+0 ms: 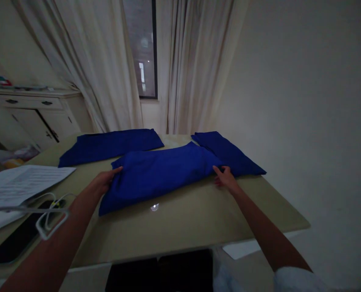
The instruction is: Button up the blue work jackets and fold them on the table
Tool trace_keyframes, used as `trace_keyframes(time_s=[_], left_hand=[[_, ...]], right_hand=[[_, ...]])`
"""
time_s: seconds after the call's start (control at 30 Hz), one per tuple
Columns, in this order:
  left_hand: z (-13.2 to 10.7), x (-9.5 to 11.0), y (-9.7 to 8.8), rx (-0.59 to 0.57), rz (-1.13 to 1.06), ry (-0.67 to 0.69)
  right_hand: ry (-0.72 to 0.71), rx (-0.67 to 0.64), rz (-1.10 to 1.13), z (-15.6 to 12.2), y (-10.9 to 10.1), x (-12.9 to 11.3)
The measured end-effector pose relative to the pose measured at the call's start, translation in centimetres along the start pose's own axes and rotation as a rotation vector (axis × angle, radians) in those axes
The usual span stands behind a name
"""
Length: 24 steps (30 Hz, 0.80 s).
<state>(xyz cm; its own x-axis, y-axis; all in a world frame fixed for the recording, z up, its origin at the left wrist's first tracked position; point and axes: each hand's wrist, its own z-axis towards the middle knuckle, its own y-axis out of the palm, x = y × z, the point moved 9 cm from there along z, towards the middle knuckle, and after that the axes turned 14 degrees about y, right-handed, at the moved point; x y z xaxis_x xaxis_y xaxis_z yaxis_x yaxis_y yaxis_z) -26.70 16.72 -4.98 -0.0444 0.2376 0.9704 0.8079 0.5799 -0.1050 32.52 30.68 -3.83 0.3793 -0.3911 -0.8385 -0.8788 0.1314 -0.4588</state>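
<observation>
as left hand (106, 180), right hand (226, 177) touch cloth (165, 170) — papers (19, 182) lie alongside.

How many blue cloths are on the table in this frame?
3. The back-left cloth lies alone; the middle cloth has the left hand and right hand at its ends; the back-right cloth touches it. Folds may hide more.

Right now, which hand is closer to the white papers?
Left. The left hand holds the left edge of the middle blue cloth, just right of the papers. The right hand rests at the cloth's right edge, the whole cloth away from them.
</observation>
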Motion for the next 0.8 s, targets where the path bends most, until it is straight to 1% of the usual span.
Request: trace_keyframes(time_s=[0.03, 0.07, 0.1, 0.13, 0.17, 0.23, 0.3, 0.33, 0.37, 0.43, 0.47, 0.5, 0.57, 0.6, 0.63, 0.67, 0.7, 0.8], left_hand=[[-0.3, -0.3, 1.1, -0.050, -0.076, -0.084], [-0.7, -0.5, 2.1, -0.090, -0.129, -0.166], [-1.3, -0.7, 2.8, -0.112, -0.157, -0.233], [-1.8, -0.6, 3.4, -0.121, -0.165, -0.263], [-2.5, -0.3, 3.8, -0.126, -0.165, -0.274], [-4.1, 0.2, 3.9, -0.118, -0.164, -0.249], [-6.5, 0.5, 3.0, -0.113, -0.167, -0.166], [-7.9, 0.4, 2.3, -0.120, -0.166, -0.115], [-9.4, 0.1, 1.7, -0.149, -0.168, -0.063], [-12.2, -1.5, 0.2, -0.215, -0.172, 0.002], [-13.2, -2.3, -0.7, -0.227, -0.183, 0.038], [-13.8, -3.2, -1.6, -0.220, -0.175, 0.060], [-14.1, -4.5, -3.1, -0.181, -0.115, 0.094], [-13.8, -4.8, -3.4, -0.165, -0.068, 0.096], [-13.4, -4.9, -3.3, -0.163, -0.020, 0.091], [-13.0, -4.8, -2.8, -0.178, 0.022, 0.078], [-12.8, -4.5, -1.9, -0.217, 0.059, 0.055], [-13.3, -3.1, 2.5, -0.417, 0.127, 0.021]], right_hand=[[0.094, -0.114, 0.085, -0.4, 1.4, 0.6], [0.149, -0.197, 0.169, -0.9, 2.8, 0.7], [0.164, -0.241, 0.240, -1.2, 4.1, 0.3], [0.145, -0.241, 0.292, -1.4, 5.0, -0.3], [0.099, -0.199, 0.328, -1.4, 5.6, -1.0], [-0.034, -0.058, 0.360, -1.3, 5.9, -2.4], [-0.153, 0.044, 0.365, -1.0, 5.6, -3.2], [-0.188, 0.062, 0.370, -0.8, 5.3, -3.3], [-0.206, 0.066, 0.378, -0.5, 4.8, -3.1], [-0.199, 0.067, 0.370, 0.1, 3.6, -2.3], [-0.182, 0.066, 0.346, 0.3, 3.0, -1.7], [-0.158, 0.054, 0.311, 0.5, 2.6, -1.1], [-0.133, -0.002, 0.226, 0.4, 2.6, -0.4], [-0.144, -0.028, 0.178, 0.1, 2.8, -0.4], [-0.168, -0.043, 0.124, -0.2, 3.2, -0.6], [-0.196, -0.050, 0.064, -0.5, 3.6, -0.9], [-0.222, -0.050, 0.006, -0.8, 4.1, -1.2], [-0.293, -0.082, -0.065, -1.4, 5.2, -2.6]])
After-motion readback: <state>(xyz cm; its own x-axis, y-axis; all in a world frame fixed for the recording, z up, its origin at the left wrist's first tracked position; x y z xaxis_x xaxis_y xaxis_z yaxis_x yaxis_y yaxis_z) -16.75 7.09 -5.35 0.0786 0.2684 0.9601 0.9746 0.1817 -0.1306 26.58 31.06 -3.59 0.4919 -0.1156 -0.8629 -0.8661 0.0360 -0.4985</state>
